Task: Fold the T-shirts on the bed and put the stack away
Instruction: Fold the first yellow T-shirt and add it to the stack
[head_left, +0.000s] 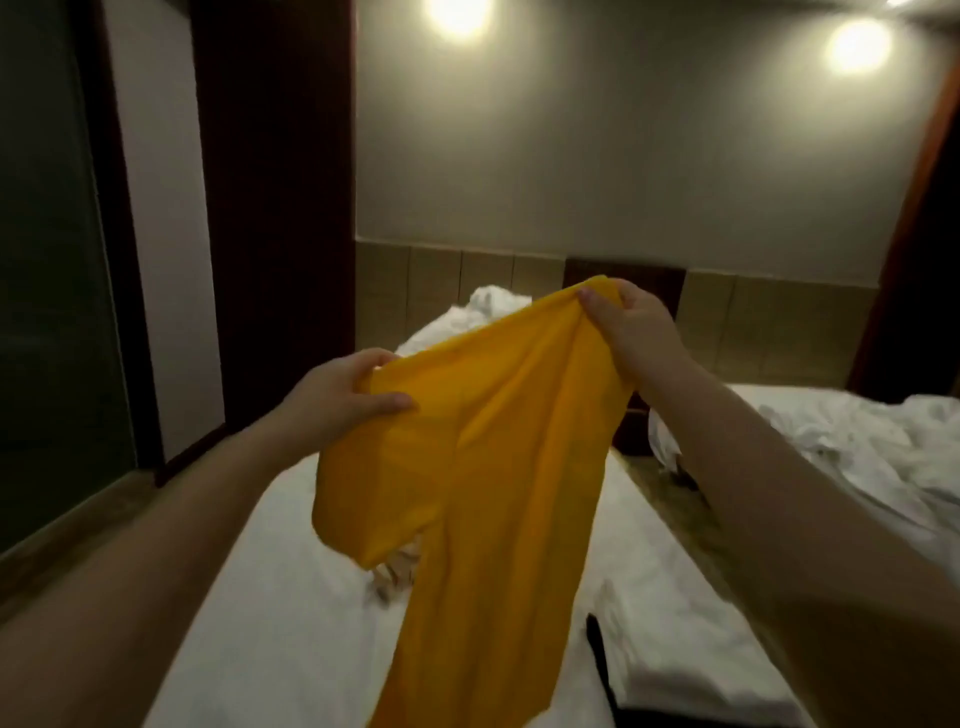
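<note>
Fingers on both hands are curled tight into a yellow T-shirt (483, 467): left hand (337, 395) pinches one edge, right hand (634, 322) grips the other, higher up. The shirt hangs bunched in the air over the white bed (270, 597), with a folded white pile (691, 654) bottom right.

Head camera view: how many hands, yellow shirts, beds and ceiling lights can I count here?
Hands: 2, the left hand and the right hand, both gripping the shirt
Yellow T-shirt: 1
Beds: 2, the near bed and the right bed
Ceiling lights: 2, the left light and the right light
Total: 7
</note>
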